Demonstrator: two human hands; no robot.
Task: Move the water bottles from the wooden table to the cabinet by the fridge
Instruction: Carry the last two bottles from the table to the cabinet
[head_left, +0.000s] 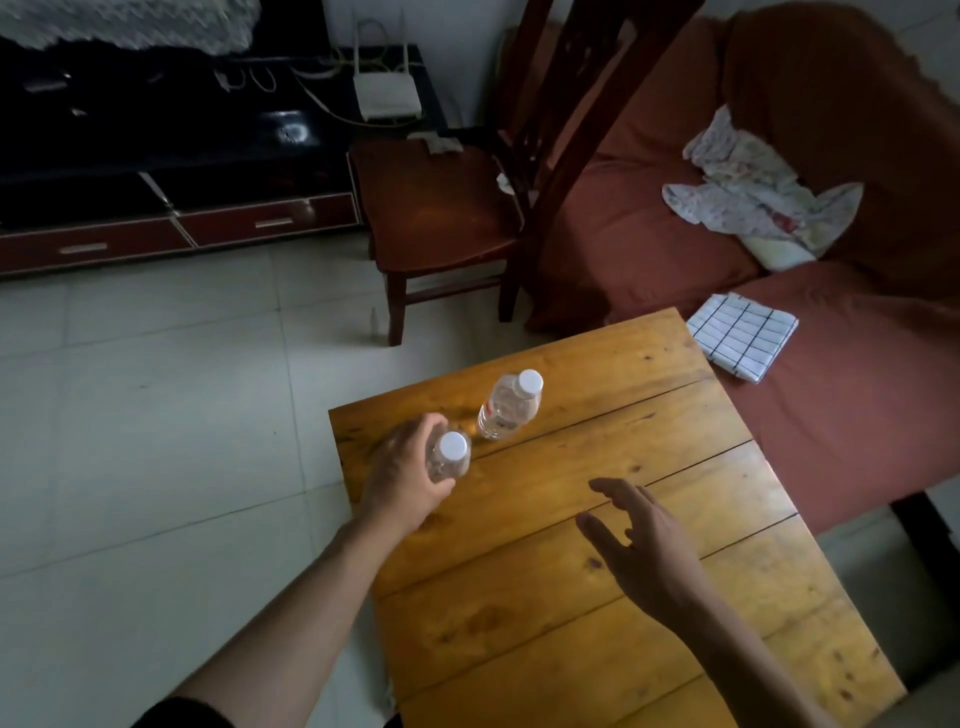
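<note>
Left hand (402, 475) grips near water bottle (448, 457) for carrying | right hand (641, 540) hovers, fingers spread, toward far water bottle (509, 405) | wooden desk (597, 597)

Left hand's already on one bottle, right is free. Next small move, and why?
Probably reach the right hand forward to the second water bottle and grip it. The left hand already grips the near water bottle, while the right hovers open over the wooden table, and that bottle stands upright, untouched.
</note>
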